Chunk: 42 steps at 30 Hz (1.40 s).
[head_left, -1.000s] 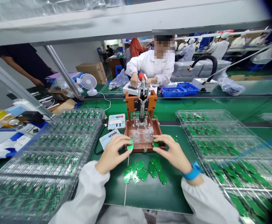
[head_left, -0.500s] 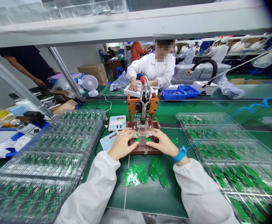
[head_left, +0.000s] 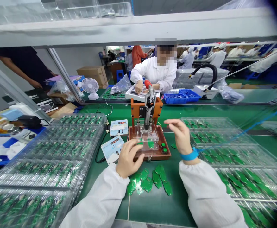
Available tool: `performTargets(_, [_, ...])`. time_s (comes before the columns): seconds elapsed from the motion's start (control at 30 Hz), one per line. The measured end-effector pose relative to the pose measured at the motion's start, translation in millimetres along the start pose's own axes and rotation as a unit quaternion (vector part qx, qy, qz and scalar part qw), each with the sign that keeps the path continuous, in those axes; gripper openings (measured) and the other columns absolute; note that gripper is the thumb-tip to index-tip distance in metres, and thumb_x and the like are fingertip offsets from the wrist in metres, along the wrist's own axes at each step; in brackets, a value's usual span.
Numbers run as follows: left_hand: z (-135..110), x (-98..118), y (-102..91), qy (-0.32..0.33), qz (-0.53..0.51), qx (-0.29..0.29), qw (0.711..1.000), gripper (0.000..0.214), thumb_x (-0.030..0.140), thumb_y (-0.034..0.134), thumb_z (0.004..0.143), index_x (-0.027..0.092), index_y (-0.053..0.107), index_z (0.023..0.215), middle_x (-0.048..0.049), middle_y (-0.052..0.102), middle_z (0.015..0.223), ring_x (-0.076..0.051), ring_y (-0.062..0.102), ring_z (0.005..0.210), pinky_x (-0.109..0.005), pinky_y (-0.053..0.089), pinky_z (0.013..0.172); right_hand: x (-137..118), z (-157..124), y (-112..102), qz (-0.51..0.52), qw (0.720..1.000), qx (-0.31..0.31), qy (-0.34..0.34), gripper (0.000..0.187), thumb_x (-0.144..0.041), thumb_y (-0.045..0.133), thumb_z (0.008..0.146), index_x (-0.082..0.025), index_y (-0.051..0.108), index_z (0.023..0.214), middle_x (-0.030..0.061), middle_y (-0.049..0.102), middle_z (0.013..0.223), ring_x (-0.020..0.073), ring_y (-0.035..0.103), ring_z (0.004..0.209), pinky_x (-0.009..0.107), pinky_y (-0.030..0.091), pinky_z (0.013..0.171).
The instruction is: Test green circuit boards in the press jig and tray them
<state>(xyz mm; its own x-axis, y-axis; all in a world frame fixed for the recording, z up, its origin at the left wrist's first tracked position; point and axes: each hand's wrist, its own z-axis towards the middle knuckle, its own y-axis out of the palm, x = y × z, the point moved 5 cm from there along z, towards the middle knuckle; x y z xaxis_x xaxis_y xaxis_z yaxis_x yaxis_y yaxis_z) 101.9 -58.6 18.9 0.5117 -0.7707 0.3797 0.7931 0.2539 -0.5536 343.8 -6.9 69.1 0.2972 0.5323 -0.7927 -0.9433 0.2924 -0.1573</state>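
A toggle-clamp press fixture (head_left: 149, 155) with an orange upper frame, a red-tipped lever and a wooden base stands mid-bench. Under its clear plate lie two green circuit boards, the right one (head_left: 150, 144) plainer to see. My left hand (head_left: 129, 157) hovers at the front left of the base, thumb and fingers apart, holding nothing. Off the fixture's right side, my right hand (head_left: 182, 136) is raised with fingers stretched out and nothing in them; a blue wrist strap (head_left: 190, 154) circles that wrist. Loose green circuit boards (head_left: 161, 173) lie in a pile before the fixture.
Clear trays of boards flank me, a left stack (head_left: 68, 155) and a right stack (head_left: 233, 142). Two small display boxes (head_left: 111, 149) sit left of the fixture. Beyond are a white fan (head_left: 90, 86), blue bins (head_left: 176, 97) and a co-worker (head_left: 156, 71) handling a white tray.
My right hand has left the fixture and moved up and right, uncovering two green buttons. My left hand has drawn back slightly toward me. The view has shifted a little.
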Motion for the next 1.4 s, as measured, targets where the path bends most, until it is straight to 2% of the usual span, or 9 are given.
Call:
performTargets(0.1, [-0.5,4.7,-7.6,0.026,-0.022,0.028,0.999,0.022,0.018,0.063,0.091,0.019,0.064,0.113,-0.0151,0.061,0.125,-0.025,0.065,0.108,-0.041,0.055,0.092,-39.6,48.1,0.3,-0.003,0.997,0.06,-0.055,0.021,-0.039,0.064,0.092,-0.024,0.067,0.107,0.0059,0.072,0.115,0.0222,0.067,0.11,0.04,0.055,0.096])
performTargets(0.23, [0.1,-1.2,-21.5,-0.013,-0.003,0.11,0.994,0.009,0.013,0.061,0.091,0.019,0.064,0.097,-0.0088,0.067,0.099,-0.022,0.065,0.092,-0.035,0.053,0.082,-86.9,117.7,24.3,-0.1,0.979,0.049,-0.168,0.031,-0.047,0.061,0.095,-0.023,0.067,0.115,0.007,0.072,0.119,0.0238,0.064,0.115,0.043,0.05,0.105])
performTargets(0.4, [-2.0,-1.3,-12.5,-0.023,-0.07,0.079,0.994,0.032,0.014,0.059,0.093,0.021,0.043,0.065,0.0052,0.046,0.055,-0.01,0.045,0.049,-0.024,0.034,0.05,-80.4,184.6,69.5,-0.014,0.989,-0.15,0.001,0.056,-0.068,0.053,0.094,-0.015,0.071,0.091,0.0057,0.073,0.081,0.0182,0.07,0.079,0.036,0.059,0.083])
performTargets(0.47, [-3.9,1.1,-7.3,-0.015,-0.091,0.062,0.994,0.038,0.015,0.059,0.093,0.021,0.039,0.061,0.0065,0.04,0.05,-0.009,0.04,0.045,-0.024,0.03,0.047,-92.7,189.0,74.5,0.028,0.984,-0.176,-0.007,0.054,-0.065,0.058,0.093,-0.013,0.072,0.089,0.0037,0.073,0.077,0.0149,0.069,0.074,0.032,0.06,0.078])
performTargets(0.57, [-7.0,-1.6,-8.0,-0.045,-0.107,0.086,0.99,0.039,0.019,0.056,0.095,0.021,0.038,0.06,0.0062,0.039,0.05,-0.009,0.039,0.044,-0.024,0.029,0.047,-134.9,162.3,61.4,0.027,0.984,-0.125,-0.127,0.044,-0.057,0.057,0.096,-0.018,0.073,0.109,-0.002,0.075,0.09,0.0145,0.073,0.086,0.032,0.06,0.084])
performTargets(0.77, [-11.9,-17.8,-19.8,-0.157,-0.116,0.186,0.963,0.044,0.03,0.053,0.098,0.021,0.035,0.059,0.0059,0.036,0.05,-0.01,0.037,0.045,-0.024,0.032,0.048,-186.5,42.1,34.1,-0.125,0.958,-0.018,-0.256,0.034,-0.03,0.052,0.105,-0.031,0.064,0.136,-0.0013,0.074,0.125,0.02,0.071,0.114,0.038,0.059,0.104])
performTargets(1.13, [-14.5,-11.4,-23.7,-0.188,-0.125,0.176,0.958,0.045,0.035,0.054,0.1,0.02,0.039,0.059,0.0053,0.042,0.05,-0.01,0.041,0.046,-0.024,0.034,0.049,-129.5,-22.4,46.9,-0.07,0.963,-0.028,-0.26,0.058,0.001,0.059,0.093,-0.033,0.061,0.139,-0.0023,0.068,0.136,0.0234,0.061,0.133,0.045,0.055,0.114])
performTargets(1.27, [-24.4,15.0,-36.2,-0.247,-0.127,0.076,0.958,0.042,0.036,0.049,0.102,0.021,0.049,0.063,0.0027,0.054,0.054,-0.013,0.052,0.05,-0.026,0.042,0.053,-115.4,-27.0,50.4,-0.056,0.959,-0.022,-0.278,0.061,0.002,0.06,0.091,-0.033,0.06,0.141,-0.0003,0.069,0.134,0.0251,0.062,0.132,0.047,0.058,0.11])
performTargets(1.4, [-52.6,60.4,-44.5,-0.204,-0.091,-0.219,0.95,0.016,0.035,0.055,0.1,0.027,0.07,0.097,-0.0016,0.074,0.082,-0.02,0.069,0.071,-0.029,0.051,0.064,-110.7,-25.7,50.9,-0.022,0.962,-0.02,-0.272,0.062,-0.001,0.063,0.09,-0.034,0.058,0.142,0.0012,0.069,0.135,0.0271,0.061,0.132,0.05,0.058,0.109])
